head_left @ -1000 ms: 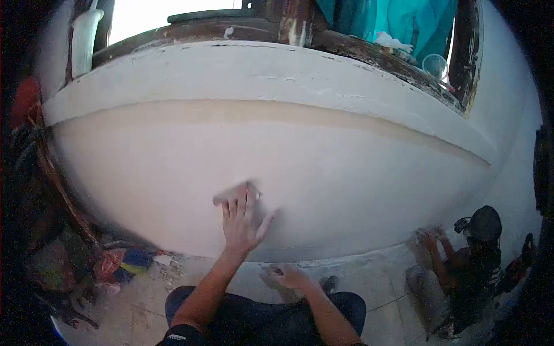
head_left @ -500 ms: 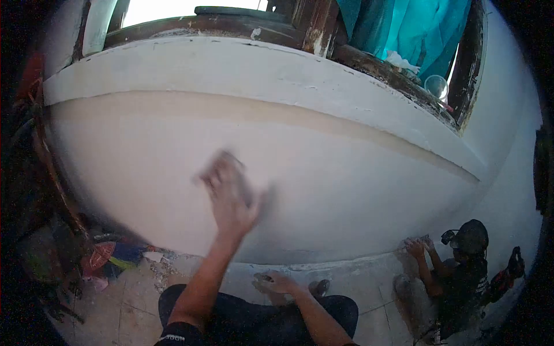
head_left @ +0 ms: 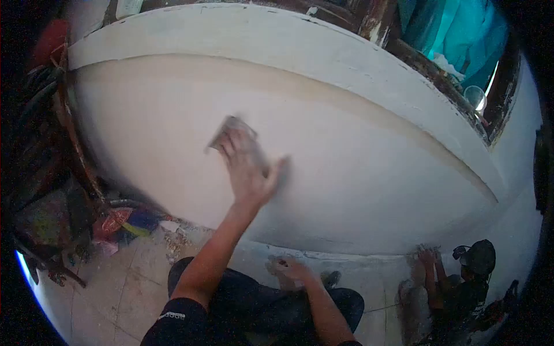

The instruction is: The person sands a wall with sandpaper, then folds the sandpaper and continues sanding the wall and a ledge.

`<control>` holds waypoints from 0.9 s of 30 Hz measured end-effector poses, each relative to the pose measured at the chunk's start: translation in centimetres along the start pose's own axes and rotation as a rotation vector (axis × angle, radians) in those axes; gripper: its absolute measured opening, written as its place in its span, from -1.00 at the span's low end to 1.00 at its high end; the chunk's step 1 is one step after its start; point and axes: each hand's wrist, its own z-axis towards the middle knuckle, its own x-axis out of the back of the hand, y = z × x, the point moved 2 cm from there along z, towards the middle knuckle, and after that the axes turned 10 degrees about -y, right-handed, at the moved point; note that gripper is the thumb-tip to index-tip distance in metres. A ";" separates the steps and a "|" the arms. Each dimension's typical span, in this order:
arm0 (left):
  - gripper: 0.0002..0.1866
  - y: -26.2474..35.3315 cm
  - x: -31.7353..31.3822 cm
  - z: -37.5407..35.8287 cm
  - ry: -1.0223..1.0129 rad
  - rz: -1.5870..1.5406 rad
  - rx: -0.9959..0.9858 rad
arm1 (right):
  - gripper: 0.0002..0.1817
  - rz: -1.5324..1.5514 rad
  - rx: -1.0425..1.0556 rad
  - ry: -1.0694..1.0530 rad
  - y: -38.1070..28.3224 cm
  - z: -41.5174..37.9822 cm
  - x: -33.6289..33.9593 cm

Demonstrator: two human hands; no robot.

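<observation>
My left hand (head_left: 249, 170) is up against the white wall (head_left: 346, 173), its fingers stretched flat over a thin grey sheet that looks like sandpaper (head_left: 232, 124). The sheet's top and left edges stick out past the fingertips, and the thumb stands apart to the right. Low down, in front of my bent legs (head_left: 259, 305), my right hand (head_left: 293, 269) hangs close to the foot of the wall. Its fingers point left and look loosely apart, with a dark gap between them; I make out nothing held there.
Above the wall runs a ledge (head_left: 231, 34), with a clear plastic cup (head_left: 475, 98) by the teal curtain (head_left: 461, 40). Bags and scraps (head_left: 118, 222) lie on the tiled floor at left. A co-worker in a cap (head_left: 479, 256) crouches at right, hands against the lower wall.
The view has tilted down and shifted left. My left hand, with the sheet, stays on the wall and looks less blurred. My right hand remains low by the wall's foot.
</observation>
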 end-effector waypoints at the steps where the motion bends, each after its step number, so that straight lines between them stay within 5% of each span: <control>1: 0.13 0.6 -0.3 -1.7 -0.009 0.011 0.006 | -0.20 0.142 -0.063 -0.065 -2.2 -1.3 0.9; 3: 0.13 2.7 -2.7 -6.1 -0.481 0.017 -0.134 | -0.19 0.277 -0.116 -0.139 -3.2 -1.2 0.9; 6: 0.13 2.7 -3.7 -7.8 -0.533 -0.125 -0.191 | -0.18 0.021 -0.078 -0.063 0.1 2.0 -0.8; 7: 0.13 2.4 -3.1 -6.1 -0.524 -0.128 -0.184 | -0.18 0.019 -0.057 -0.067 1.8 3.1 -1.3; 9: 0.12 1.1 -0.4 -1.6 -0.132 -0.056 -0.043 | -0.17 0.030 -0.052 -0.086 3.4 2.9 -2.3; 12: 0.12 0.3 -1.3 -1.7 -0.053 -0.050 -0.059 | -0.17 -0.067 -0.100 0.046 2.2 1.7 -1.6; 13: 0.12 0.4 -1.9 -3.6 -0.053 -0.049 -0.058 | -0.18 -0.052 -0.071 0.027 1.1 1.3 -0.8; 15: 0.12 1.8 -3.9 -8.6 -0.367 -0.089 -0.193 | -0.20 -0.036 -0.028 0.009 0.1 1.7 -0.5; 18: 0.16 2.5 -4.2 -8.4 -0.464 -0.078 -0.209 | -0.25 0.005 -0.046 -0.057 2.8 3.9 -2.1; 20: 0.16 2.3 -2.5 -5.3 -0.374 -0.087 -0.161 | -0.29 0.012 0.069 -0.011 5.2 5.0 -3.6; 23: 0.18 0.9 -2.3 -4.6 -0.213 -0.087 -0.079 | -0.34 -0.004 -0.056 0.021 2.3 3.0 -2.3; 25: 0.20 0.8 -4.8 -9.5 -0.468 -0.109 -0.116 | -0.36 0.037 -0.044 -0.023 2.0 2.8 -2.2; 26: 0.21 1.8 -4.4 -10.2 -0.909 -0.044 -0.041 | -0.38 0.063 -0.024 -0.050 1.7 3.1 -1.7; 27: 0.21 2.0 -5.0 -10.7 -0.902 -0.038 -0.045 | -0.38 0.060 -0.015 -0.045 2.6 4.1 -2.0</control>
